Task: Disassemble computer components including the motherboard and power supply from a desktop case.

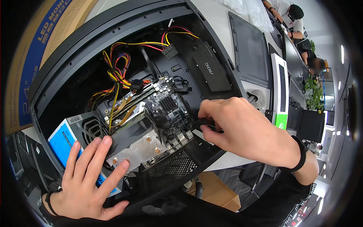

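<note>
An opened black computer case (211, 28) lies on its side before me, with a motherboard (172, 106) inside. My left hand (89, 176) is spread, its fingertips resting on the power supply (75, 130) with its blue label and on the silvery metal plate (141, 149) beside it. At the board's near right edge, my right hand (234, 123) pinches a small black piece (200, 123) whose kind is mostly hidden by the fingers. Yellow, red and black power cables (117, 73) run from the supply across the case. A black drive-like box (211, 66) sits at the far right inside.
A cardboard monitor box (45, 56) stands at the left. Beyond the case lie a black side panel (249, 49), clear plastic wrap (249, 13) and a boxed keyboard (280, 90). Another cardboard box (219, 191) is below the bench. Other people (293, 19) sit at the far right.
</note>
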### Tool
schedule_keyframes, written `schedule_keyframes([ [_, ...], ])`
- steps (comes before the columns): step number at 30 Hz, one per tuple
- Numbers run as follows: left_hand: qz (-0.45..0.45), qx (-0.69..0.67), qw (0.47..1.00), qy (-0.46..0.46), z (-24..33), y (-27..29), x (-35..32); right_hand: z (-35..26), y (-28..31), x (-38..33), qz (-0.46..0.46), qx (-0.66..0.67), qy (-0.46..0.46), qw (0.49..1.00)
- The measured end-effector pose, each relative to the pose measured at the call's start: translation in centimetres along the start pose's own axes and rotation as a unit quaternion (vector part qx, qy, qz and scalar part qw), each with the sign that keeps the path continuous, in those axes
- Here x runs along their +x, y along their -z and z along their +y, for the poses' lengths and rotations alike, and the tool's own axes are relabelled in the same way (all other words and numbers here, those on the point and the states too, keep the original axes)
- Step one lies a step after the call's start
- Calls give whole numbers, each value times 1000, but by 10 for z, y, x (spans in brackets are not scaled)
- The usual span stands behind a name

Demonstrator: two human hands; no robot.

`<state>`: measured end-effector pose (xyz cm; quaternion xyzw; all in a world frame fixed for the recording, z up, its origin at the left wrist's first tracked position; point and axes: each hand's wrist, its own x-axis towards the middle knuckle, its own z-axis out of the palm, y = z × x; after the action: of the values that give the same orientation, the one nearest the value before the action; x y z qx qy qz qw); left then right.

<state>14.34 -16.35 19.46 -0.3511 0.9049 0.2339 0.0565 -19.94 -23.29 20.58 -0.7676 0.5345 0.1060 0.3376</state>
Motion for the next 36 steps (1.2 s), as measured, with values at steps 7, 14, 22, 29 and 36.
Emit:
schedule_keyframes([
  [7, -8, 56, 998, -15, -6, -6, -8, 0, 0, 5, -17, -10, 6, 1000],
  [14, -5, 62, 998, -14, -5, -7, -9, 1, -1, -3, -31, -179, 104, 978],
  [22, -23, 42, 999, -15, -4, -3, -7, -6, 8, -8, -29, -234, 118, 965],
  [29, 3, 49, 999, -17, -4, -6, -7, -5, 6, -3, -37, -174, 56, 982],
  [36, -2, 58, 998, -13, -5, -7, -8, -6, 6, -2, -43, -172, 53, 983],
])
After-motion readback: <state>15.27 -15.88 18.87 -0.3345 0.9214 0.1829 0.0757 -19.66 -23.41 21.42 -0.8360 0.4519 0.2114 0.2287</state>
